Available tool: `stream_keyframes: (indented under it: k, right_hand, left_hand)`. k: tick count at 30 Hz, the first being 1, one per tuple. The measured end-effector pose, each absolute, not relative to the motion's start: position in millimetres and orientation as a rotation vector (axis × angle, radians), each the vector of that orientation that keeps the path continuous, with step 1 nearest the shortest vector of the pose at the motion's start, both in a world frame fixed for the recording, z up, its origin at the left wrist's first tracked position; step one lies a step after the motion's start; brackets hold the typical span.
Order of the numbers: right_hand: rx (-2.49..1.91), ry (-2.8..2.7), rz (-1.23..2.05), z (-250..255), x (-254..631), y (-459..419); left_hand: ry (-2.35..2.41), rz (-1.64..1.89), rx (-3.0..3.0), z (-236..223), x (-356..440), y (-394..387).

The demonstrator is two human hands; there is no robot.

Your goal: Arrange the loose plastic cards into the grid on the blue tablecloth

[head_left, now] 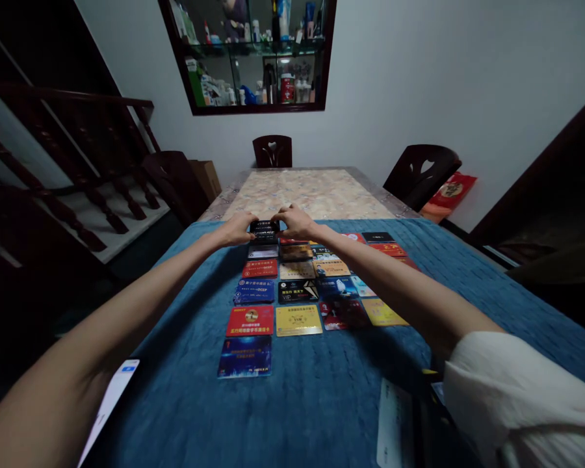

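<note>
Both my arms stretch far out over a blue cloth on a table. My left hand and my right hand pinch the two ends of a black card at the far end of the left column. Many plastic cards lie in rows on the cloth, among them a red card, a yellow card and a dark blue card nearest me. Fingers of both hands are closed on the black card's edges.
Beyond the cloth the marble tabletop is bare. Dark chairs stand at the far end and the right. A white phone-like thing lies near left, a white sheet near right. A stair railing runs left; a shelf niche hangs on the wall.
</note>
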State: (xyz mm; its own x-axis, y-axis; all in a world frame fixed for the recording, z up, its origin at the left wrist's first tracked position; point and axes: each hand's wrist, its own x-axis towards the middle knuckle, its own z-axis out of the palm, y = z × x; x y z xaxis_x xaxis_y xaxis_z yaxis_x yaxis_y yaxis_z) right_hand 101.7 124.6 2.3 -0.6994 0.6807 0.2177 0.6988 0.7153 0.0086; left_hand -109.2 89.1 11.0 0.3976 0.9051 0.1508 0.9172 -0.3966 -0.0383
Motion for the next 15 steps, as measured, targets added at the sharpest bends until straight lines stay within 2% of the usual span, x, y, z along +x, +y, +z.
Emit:
stream_keyframes:
  k: [15]
  right_hand:
    - [-1.289,-2.764,-0.022,-19.3,87.7,141.2]
  left_hand:
    - [-1.747,-0.025,-2.616,-14.0,-116.3,120.8]
